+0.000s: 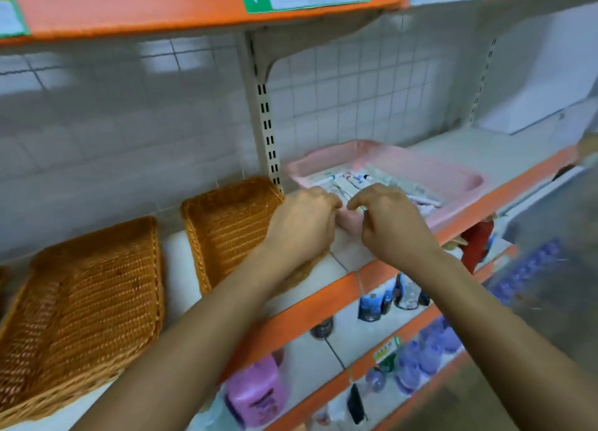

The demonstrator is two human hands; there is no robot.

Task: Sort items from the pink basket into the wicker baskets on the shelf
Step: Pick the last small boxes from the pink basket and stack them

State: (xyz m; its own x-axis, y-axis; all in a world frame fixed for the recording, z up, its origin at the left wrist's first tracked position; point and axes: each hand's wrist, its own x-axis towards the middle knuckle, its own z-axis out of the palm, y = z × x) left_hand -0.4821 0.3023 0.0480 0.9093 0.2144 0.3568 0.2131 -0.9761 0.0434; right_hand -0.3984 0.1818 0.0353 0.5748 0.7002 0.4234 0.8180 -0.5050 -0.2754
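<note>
The pink basket (453, 179) sits on the white shelf right of centre and holds several markers and tubes (352, 179). Two empty wicker baskets lie to its left, one beside it (233, 223) and one at the far left (87, 301). My left hand (301, 226) and my right hand (391, 223) hover close together over the pink basket's near left corner, backs towards me, fingers curled down. The fingertips almost meet above the items. What the fingers hold is hidden and blurred.
An orange-edged upper shelf (194, 13) overhangs the work area. A slotted upright (267, 123) stands behind the baskets. A white box (550, 100) sits at the back right. Lower shelves carry a pink bottle (255, 395), dark pouches (372, 304) and purple bottles (430, 349).
</note>
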